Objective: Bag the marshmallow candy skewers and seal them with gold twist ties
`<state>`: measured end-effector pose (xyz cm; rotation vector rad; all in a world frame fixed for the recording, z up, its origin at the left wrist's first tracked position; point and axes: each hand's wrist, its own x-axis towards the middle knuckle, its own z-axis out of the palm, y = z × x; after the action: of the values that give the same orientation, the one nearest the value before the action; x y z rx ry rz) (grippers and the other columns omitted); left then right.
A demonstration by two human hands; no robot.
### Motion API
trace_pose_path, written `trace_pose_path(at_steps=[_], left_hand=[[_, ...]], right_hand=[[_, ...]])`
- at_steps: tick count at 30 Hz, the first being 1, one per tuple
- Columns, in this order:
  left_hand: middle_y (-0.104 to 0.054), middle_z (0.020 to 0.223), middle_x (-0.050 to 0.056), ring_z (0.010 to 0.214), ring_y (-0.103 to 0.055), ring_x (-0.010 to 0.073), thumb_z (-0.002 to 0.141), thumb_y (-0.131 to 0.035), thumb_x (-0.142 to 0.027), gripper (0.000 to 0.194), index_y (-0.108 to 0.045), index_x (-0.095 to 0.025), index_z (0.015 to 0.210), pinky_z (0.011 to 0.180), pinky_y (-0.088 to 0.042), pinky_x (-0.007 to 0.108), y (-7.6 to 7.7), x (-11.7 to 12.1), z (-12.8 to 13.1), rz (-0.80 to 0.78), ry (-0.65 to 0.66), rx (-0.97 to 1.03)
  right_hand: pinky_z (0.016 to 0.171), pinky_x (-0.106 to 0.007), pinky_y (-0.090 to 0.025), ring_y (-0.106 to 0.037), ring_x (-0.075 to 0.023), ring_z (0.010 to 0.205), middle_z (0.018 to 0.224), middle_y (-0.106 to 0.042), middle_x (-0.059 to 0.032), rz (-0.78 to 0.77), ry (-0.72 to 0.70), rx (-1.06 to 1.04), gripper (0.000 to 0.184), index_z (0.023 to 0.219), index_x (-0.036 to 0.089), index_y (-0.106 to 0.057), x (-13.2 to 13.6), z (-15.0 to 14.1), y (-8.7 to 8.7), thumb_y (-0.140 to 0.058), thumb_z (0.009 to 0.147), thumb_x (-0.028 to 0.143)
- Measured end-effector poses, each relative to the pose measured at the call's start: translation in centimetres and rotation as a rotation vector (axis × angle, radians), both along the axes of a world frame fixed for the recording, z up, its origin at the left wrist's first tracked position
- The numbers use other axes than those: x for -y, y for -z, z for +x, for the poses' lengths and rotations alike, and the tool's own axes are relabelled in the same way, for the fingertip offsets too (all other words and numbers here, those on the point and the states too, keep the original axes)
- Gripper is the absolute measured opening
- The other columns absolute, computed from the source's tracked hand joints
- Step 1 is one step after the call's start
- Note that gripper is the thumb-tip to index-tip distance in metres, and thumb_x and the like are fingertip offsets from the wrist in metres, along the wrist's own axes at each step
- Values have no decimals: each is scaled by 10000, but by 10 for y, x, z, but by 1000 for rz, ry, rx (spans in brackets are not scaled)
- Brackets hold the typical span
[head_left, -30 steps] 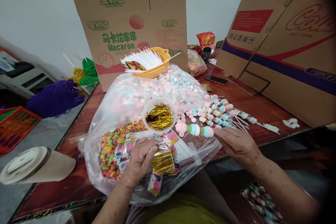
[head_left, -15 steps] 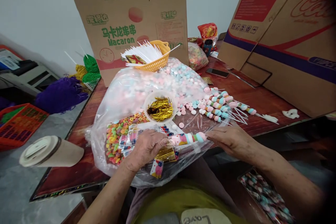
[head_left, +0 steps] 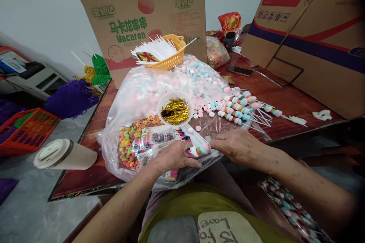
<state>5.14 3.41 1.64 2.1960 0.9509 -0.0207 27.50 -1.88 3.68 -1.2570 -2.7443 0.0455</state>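
My left hand (head_left: 176, 155) is closed around one end of a candy skewer (head_left: 199, 149) with pink, white, green and blue pieces, partly hidden by my fingers. At its other end, the fingertips of my right hand (head_left: 239, 146) are pressed together against the last pink piece. Beneath the hands are printed clear wrappers (head_left: 156, 137) on a large plastic bag. Colourful ring candies (head_left: 128, 146) lie to the left. Just beyond stands a round tub of gold twist ties (head_left: 176, 111). Several finished candy skewers (head_left: 239, 108) are piled at the right, beside loose pastel candies (head_left: 203, 111).
A yellow basket of white sticks (head_left: 168, 59) stands behind the bag, before a cardboard box (head_left: 159, 7). Another carton (head_left: 308, 57) is at the right, near a phone (head_left: 240, 70). A lidded paper cup (head_left: 68, 154) sits at the table's left edge.
The candy skewer and my right hand have moved left, and less of the skewer shows beyond my left hand. The view has shifted slightly.
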Motion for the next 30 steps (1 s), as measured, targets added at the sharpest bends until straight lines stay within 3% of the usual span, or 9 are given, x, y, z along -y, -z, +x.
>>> trace_pose_path(at_steps=[3, 7, 11, 14, 18, 20, 22, 25, 30], left_hand=[[-560, 663, -42, 657, -510, 143, 612, -721, -502, 393, -644, -170, 808, 579, -370, 209, 7, 0, 1, -111, -27, 69], [-635, 952, 11, 834, -556, 192, 511, -791, -425, 658, -601, -187, 1094, 715, -423, 247, -1, -5, -13, -189, -62, 151], [-599, 690, -34, 644, -525, 137, 619, -715, -360, 278, -652, -164, 805, 588, -394, 211, -17, -10, -26, -328, -5, 22], [-540, 609, -55, 600, -494, 117, 628, -705, -382, 250, -633, -163, 724, 551, -357, 198, -18, -7, -24, -215, -24, -19], [-575, 697, -46, 664, -523, 138, 627, -719, -374, 294, -640, -179, 833, 596, -375, 212, -6, 1, -10, -85, 41, 50], [-633, 845, -10, 768, -566, 177, 598, -748, -350, 448, -620, -191, 997, 667, -412, 240, -2, 3, -4, -76, 60, 84], [-644, 1027, 55, 903, -584, 226, 537, -791, -348, 727, -530, -186, 1196, 751, -435, 279, -3, 1, -3, -100, 42, 98], [-655, 1058, 94, 891, -621, 230, 477, -818, -373, 941, -432, -173, 1313, 725, -457, 280, -20, -14, -14, -203, -3, 105], [-662, 679, -23, 604, -600, 171, 425, -816, -307, 467, -669, -208, 858, 536, -410, 228, -51, -32, -40, -176, 60, -109]], right_hand=[[492, -283, -119, -446, -101, 514, 637, -585, 0, -8, -5, -3, 209, 843, 204, -629, -6, -3, 3, -454, 816, 92], [509, -268, -172, -486, -105, 569, 697, -613, -3, 23, -28, -77, 245, 933, 221, -645, -8, 7, 7, -422, 877, 137], [512, -275, -182, -439, -104, 526, 614, -555, -4, 119, -83, -117, 265, 870, 178, -645, -2, 14, 15, -382, 900, 156], [510, -284, -163, -400, -107, 501, 571, -511, 4, 201, -69, -99, 260, 824, 176, -631, 4, 10, 18, -384, 874, 115], [527, -284, -183, -428, -120, 529, 585, -532, -5, 285, -81, -53, 232, 859, 172, -617, 7, -3, 19, -409, 833, 73], [535, -281, -203, -448, -125, 546, 621, -566, -16, 280, -111, -22, 198, 887, 167, -613, 6, -9, 22, -440, 833, 88], [531, -278, -205, -453, -121, 540, 626, -578, -16, 247, -117, -21, 182, 887, 170, -617, 4, -12, 29, -454, 842, 105], [515, -261, -210, -459, -107, 532, 596, -560, -2, 174, -72, -132, 216, 866, 175, -627, 2, -11, 43, -414, 889, 149], [515, -223, -250, -481, -92, 565, 645, -578, -9, 159, -14, -346, 239, 932, 162, -626, 2, -8, 60, -389, 921, 191]])
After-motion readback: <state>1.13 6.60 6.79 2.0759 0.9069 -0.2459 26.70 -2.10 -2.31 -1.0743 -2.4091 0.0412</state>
